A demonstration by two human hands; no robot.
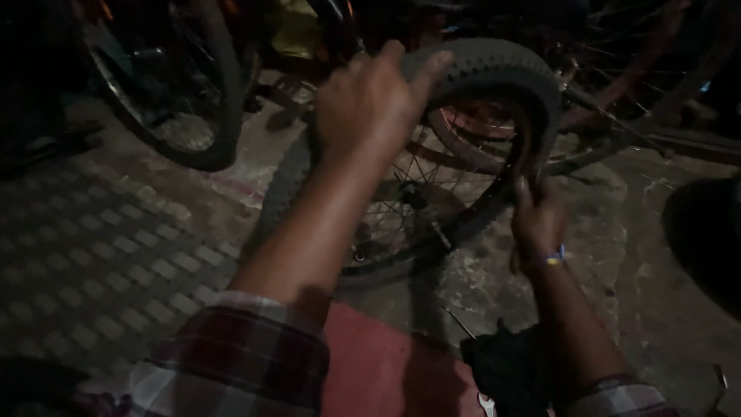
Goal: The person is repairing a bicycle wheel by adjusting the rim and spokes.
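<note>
- Left hand (370, 96): curled over the top of the tyre (494, 73), thumb out along the tread, fingers wrapped over the far edge; gripping it.
- Right hand (538, 220): lower right, fingers pinched on the tyre's right sidewall, thumb pointing up along the rubber.
- Tyre: knobby, dark, at frame centre-top, bent up in an arch between the 2 hands; its lower run curves down and left around the wheel.
- Wheel (401, 208): spoked rim, lying tilted on the ground under the hands, hub and axle visible near the middle.
- Right wrist has a thin band (554, 257) with blue and yellow bits.
- Both forearms bare; plaid sleeves (231, 363) rolled at the elbows.
- Red cloth over the knee (386, 367) at bottom centre, dark rag (502, 367) just beside it on the right.
- Ground (108, 255): paved blocks on the left, rough patchy concrete on the right.
- 2nd bike wheel (177, 85) stands upper left, well apart from the hands; more spokes and rims upper right behind the tyre.
- Scene very dark, fine detail hard to read.
</note>
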